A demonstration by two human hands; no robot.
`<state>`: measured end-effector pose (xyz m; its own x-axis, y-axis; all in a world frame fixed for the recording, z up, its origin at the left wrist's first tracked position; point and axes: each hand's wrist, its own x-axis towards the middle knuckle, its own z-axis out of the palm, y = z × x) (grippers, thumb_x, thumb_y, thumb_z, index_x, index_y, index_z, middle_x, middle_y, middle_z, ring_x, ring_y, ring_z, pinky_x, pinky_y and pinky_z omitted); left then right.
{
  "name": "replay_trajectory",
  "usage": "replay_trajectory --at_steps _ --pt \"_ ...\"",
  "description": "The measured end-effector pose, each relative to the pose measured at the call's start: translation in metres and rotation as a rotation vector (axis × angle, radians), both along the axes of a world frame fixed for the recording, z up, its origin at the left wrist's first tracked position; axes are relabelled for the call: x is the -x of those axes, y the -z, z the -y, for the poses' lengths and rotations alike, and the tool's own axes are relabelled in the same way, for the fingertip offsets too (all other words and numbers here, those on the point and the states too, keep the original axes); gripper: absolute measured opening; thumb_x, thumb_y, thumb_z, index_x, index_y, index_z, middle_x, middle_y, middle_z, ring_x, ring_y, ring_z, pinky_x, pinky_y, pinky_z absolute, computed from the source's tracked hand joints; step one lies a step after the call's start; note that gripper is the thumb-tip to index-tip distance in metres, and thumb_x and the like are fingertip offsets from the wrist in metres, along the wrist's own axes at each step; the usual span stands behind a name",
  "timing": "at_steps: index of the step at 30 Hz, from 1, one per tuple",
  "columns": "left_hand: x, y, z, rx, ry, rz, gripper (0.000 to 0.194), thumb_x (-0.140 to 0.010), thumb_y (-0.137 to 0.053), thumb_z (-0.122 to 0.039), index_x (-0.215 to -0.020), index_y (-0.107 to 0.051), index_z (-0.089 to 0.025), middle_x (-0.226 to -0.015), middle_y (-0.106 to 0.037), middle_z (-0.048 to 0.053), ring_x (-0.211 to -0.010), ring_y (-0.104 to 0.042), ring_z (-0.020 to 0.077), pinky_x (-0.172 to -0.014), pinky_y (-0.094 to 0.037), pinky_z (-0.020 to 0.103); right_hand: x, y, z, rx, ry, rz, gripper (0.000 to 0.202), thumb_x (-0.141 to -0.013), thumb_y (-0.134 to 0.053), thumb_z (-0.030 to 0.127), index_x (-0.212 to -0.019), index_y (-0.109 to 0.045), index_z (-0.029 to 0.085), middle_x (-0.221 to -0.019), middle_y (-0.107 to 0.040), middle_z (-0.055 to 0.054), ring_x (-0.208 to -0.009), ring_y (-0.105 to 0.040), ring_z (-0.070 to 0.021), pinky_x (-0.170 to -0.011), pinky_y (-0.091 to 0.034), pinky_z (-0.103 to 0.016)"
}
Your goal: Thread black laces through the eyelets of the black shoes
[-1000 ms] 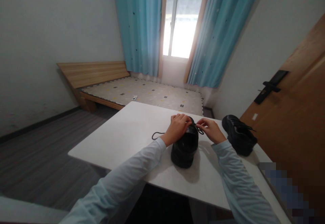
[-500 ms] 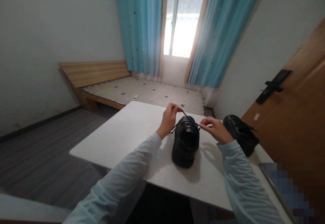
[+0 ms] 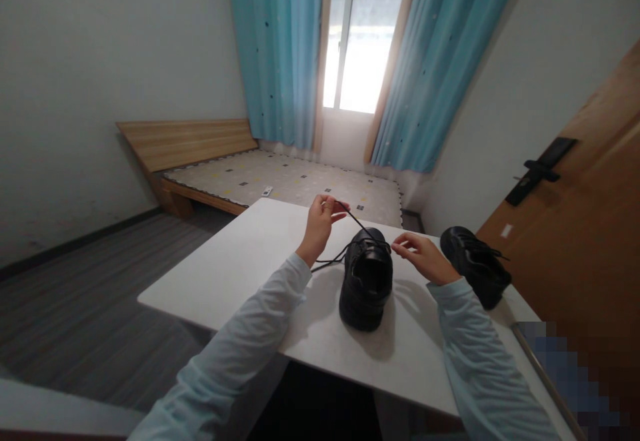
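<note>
A black shoe stands on the white table in front of me, its heel toward me. Up and to the left of it, my left hand pinches a black shoelace, which runs taut down to the shoe's lacing. My right hand is at the right side of the lacing, thumb and forefinger closed on the lace there; the held bit is too small to see clearly. Another length of lace trails left across the tabletop, passing below my left wrist.
A second black shoe rests at the right side of the white table. Beyond are a bed with a small white object on it, blue curtains and a window. A wooden door is on the right.
My left hand has moved left and slightly up, drawing out a longer stretch of lace. My right hand has barely shifted, and the shoe stays in place.
</note>
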<state>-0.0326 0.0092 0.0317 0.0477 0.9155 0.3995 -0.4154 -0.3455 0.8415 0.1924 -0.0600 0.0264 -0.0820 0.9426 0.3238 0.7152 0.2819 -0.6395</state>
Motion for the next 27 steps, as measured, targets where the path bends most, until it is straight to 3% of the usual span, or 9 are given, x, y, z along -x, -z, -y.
replay_trajectory --at_steps 5,9,12,16,27 --pt "-0.002 -0.002 0.004 0.001 0.144 0.057 0.025 -0.086 -0.047 -0.041 -0.085 -0.039 -0.018 -0.078 -0.065 0.003 -0.073 -0.067 0.0156 -0.069 -0.053 0.032 0.025 -0.002 0.006 -0.231 0.001 -0.140 0.031 -0.076 -0.060 0.047 -0.089 -0.056 0.019 -0.091 -0.060 -0.005 -0.083 -0.058 -0.0182 -0.073 -0.048 -0.033" --pt "-0.002 -0.001 0.004 0.013 0.201 0.083 0.029 -0.085 -0.048 -0.046 -0.086 -0.036 -0.019 -0.080 -0.066 0.002 -0.075 -0.068 0.0171 -0.072 -0.053 0.036 0.053 0.003 0.009 -0.392 0.032 0.021 0.032 -0.073 -0.063 0.050 -0.075 -0.054 0.020 -0.074 -0.054 -0.002 -0.075 -0.053 -0.0189 -0.072 -0.044 -0.035" --pt "-0.001 0.000 0.003 0.025 0.209 0.069 0.030 -0.084 -0.048 -0.047 -0.086 -0.035 -0.020 -0.078 -0.066 0.001 -0.073 -0.067 0.0173 -0.070 -0.053 0.035 0.065 0.010 0.009 -0.390 0.142 0.230 0.034 -0.073 -0.062 0.052 -0.064 -0.057 0.020 -0.074 -0.053 -0.004 -0.082 -0.050 -0.0227 -0.075 -0.040 -0.038" --pt "0.001 0.001 0.001 0.006 0.194 0.037 0.028 -0.085 -0.047 -0.046 -0.085 -0.037 -0.020 -0.073 -0.062 -0.002 -0.068 -0.066 0.0145 -0.066 -0.052 0.030 0.068 0.014 0.011 -0.370 0.237 0.372 0.031 -0.068 -0.067 0.051 -0.069 -0.064 0.020 -0.080 -0.054 -0.006 -0.086 -0.047 -0.0250 -0.074 -0.037 -0.037" --pt "0.009 0.002 -0.010 -0.045 0.104 -0.007 0.028 -0.085 -0.046 -0.047 -0.083 -0.037 -0.020 -0.064 -0.046 -0.007 -0.060 -0.054 0.0058 -0.071 -0.050 0.025 0.063 0.017 0.015 -0.373 0.246 0.450 0.029 -0.069 -0.066 0.050 -0.070 -0.064 0.021 -0.081 -0.053 -0.006 -0.084 -0.047 -0.0248 -0.067 -0.032 -0.035"
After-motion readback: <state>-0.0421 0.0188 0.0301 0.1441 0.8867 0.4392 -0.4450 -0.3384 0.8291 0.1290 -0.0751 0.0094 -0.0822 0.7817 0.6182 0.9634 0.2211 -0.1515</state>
